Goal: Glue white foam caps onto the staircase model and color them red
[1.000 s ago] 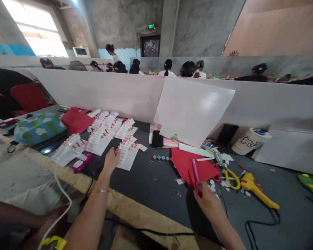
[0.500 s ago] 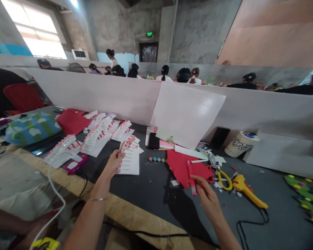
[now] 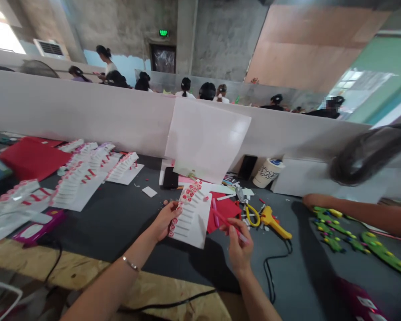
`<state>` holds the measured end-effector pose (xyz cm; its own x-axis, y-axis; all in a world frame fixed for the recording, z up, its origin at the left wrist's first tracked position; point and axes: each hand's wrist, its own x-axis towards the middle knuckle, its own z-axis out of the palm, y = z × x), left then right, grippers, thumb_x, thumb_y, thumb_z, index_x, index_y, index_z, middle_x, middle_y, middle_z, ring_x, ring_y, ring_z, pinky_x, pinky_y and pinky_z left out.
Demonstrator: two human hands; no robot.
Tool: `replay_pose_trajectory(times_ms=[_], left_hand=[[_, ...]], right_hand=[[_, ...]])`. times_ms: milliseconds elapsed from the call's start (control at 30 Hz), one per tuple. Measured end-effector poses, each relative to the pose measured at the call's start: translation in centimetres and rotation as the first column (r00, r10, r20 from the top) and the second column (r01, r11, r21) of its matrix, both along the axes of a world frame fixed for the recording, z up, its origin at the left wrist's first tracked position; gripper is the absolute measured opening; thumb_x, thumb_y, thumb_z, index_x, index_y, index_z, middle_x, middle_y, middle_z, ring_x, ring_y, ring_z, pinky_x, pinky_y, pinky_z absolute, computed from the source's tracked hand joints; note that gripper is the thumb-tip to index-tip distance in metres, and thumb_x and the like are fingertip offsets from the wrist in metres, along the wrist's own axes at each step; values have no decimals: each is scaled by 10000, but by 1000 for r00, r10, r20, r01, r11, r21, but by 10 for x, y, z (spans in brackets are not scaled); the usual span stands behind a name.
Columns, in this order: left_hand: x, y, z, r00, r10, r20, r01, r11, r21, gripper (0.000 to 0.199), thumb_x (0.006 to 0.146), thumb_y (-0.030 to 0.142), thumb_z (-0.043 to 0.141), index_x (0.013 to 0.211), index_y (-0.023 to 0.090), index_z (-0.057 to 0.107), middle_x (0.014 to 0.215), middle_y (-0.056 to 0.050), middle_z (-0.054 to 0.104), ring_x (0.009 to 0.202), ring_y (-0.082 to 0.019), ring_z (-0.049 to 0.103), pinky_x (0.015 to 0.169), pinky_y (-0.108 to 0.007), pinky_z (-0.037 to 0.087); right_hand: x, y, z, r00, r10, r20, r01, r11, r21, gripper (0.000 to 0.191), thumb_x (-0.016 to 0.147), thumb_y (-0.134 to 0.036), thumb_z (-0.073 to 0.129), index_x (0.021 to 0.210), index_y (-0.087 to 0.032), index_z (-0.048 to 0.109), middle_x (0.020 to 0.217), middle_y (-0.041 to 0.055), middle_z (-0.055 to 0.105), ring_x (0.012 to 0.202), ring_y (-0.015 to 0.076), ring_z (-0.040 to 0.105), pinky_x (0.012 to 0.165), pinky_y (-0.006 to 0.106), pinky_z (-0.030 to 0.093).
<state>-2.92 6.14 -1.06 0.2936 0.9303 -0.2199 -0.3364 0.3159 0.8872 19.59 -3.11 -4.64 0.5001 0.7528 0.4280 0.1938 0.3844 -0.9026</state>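
Observation:
My left hand is closed on the left edge of a white card, which is raised and tilted above the dark table. Along the card run thin grey sticks with red-and-white patterned round heads. Just right of the card, my right hand is closed around a slim pink stick, whose exact kind I cannot make out. A second pink strip shows beside its tip. Behind them lies a red sheet, partly hidden by the card and hand.
Several similar filled cards lie at left beside a purple device. Yellow-handled scissors, a yellow glue gun and a paper cup stand or lie at right. Another person's arm reaches over green dotted pieces.
My left hand has lifted the card and brought it right, close to my right hand. My right hand has turned with the pink stick. The view swung right; another person's arm came in.

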Motion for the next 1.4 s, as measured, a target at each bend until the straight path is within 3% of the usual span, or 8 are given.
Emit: replay_pose_trajectory(times_ms=[100, 200, 467, 733, 1400], left_hand=[[11, 2, -13, 999, -36, 14, 36, 999, -15, 566, 533, 437, 968, 891, 193, 603, 845, -9, 714, 713, -124, 677, 693, -230, 548], [13, 2, -20, 999, -37, 12, 37, 999, -24, 599, 508, 442, 983, 908, 184, 619, 839, -11, 711, 732, -131, 677, 701, -227, 547], [11, 1, -15, 996, -93, -2, 93, 996, 3, 574, 507, 465, 990, 888, 189, 662, 851, -7, 706, 765, -133, 648, 713, -229, 529], [11, 1, -15, 994, -106, -19, 106, 994, -1, 628, 492, 480, 1001, 928, 180, 663, 917, -23, 724, 819, -152, 654, 768, -250, 523], [9, -10, -18, 989, -139, 48, 137, 990, 41, 591, 498, 472, 1009, 854, 171, 647, 822, -9, 692, 759, -141, 624, 769, -256, 487]], right_hand=[[6, 4, -1, 985, -50, 165, 48, 999, 18, 231, 964, -387, 580, 1022, -198, 699, 817, 42, 746, 756, 200, 706, 737, 329, 549], [10, 9, -4, 953, -105, 285, 90, 994, 63, 219, 982, -352, 558, 1004, -201, 714, 805, 45, 745, 741, 202, 698, 724, 331, 552], [10, 16, -5, 843, -158, 514, 98, 985, 141, 185, 1002, -266, 530, 1065, -213, 695, 830, 49, 761, 764, 202, 701, 743, 338, 539], [13, 14, -3, 790, -211, 576, 148, 977, 155, 204, 1010, -270, 505, 1023, -208, 699, 785, 54, 752, 755, 212, 684, 743, 351, 520], [20, 11, -9, 746, -232, 625, 122, 969, 215, 201, 1025, -307, 532, 1023, -209, 707, 839, 59, 756, 770, 220, 674, 742, 358, 507]])
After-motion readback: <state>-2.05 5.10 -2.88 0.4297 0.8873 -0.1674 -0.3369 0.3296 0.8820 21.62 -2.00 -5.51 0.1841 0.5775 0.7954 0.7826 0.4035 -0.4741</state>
